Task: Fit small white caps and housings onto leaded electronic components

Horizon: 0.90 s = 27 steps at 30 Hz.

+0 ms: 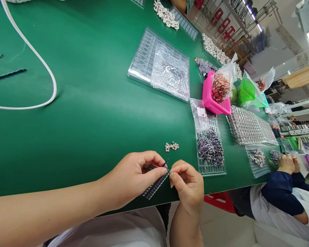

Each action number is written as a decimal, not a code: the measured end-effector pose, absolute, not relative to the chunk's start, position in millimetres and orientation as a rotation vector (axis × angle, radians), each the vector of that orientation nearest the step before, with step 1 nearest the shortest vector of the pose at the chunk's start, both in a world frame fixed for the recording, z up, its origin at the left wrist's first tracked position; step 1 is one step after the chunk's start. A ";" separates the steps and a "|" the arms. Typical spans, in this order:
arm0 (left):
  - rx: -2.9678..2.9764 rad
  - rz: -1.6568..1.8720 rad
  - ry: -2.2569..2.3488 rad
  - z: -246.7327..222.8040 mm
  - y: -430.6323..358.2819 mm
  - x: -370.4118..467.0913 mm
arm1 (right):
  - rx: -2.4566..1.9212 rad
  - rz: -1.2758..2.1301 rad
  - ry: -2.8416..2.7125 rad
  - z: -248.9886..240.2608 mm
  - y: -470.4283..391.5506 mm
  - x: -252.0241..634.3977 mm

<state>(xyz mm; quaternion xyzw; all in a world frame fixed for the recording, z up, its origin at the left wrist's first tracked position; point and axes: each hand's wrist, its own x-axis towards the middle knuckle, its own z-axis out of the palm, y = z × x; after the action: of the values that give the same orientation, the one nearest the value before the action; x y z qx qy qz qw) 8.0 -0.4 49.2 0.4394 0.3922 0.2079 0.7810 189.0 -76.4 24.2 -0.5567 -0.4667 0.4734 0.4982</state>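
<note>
My left hand (141, 173) is closed, thumb and fingers pinching a thin wired part; its dark blue twisted end (166, 162) sticks up past the fingertips. Close by on the right, my right hand (187, 180) pinches a tiny light piece (171, 172) where the thin wire reaches it. What that piece is, I cannot make out. Beneath both hands, at the table's near edge, lies a dark ridged strip (156, 187), partly covered by my left hand. A cluster of small round metallic pieces (172, 146) rests just beyond my fingers.
On the green table (92, 120), a clear tray (210, 151) heaped with wired parts stands to the right. Farther back are stacked trays under a plastic bag (170, 70) and a pink basket (207, 94). A white cable (50, 73) curves at left. A co-worker's hands (288, 164) work far right.
</note>
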 end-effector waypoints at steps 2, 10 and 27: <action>0.944 0.446 0.849 49.0 -0.7 7.8 | -1.348 1.143 -1.132 23.8 -76.5 189.2; 0.965 0.436 0.843 49.7 -0.7 6.6 | -1.390 1.120 -1.150 23.2 -77.4 189.7; 0.999 0.430 0.835 47.6 -2.1 6.5 | -1.431 1.045 -1.198 25.0 -77.0 188.3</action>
<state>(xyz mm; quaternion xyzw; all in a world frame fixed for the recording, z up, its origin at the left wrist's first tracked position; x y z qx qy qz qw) 6.5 -2.1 47.6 0.4613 0.3856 0.1986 0.7740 188.3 -77.0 25.0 -0.5866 -0.4911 0.4286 0.4807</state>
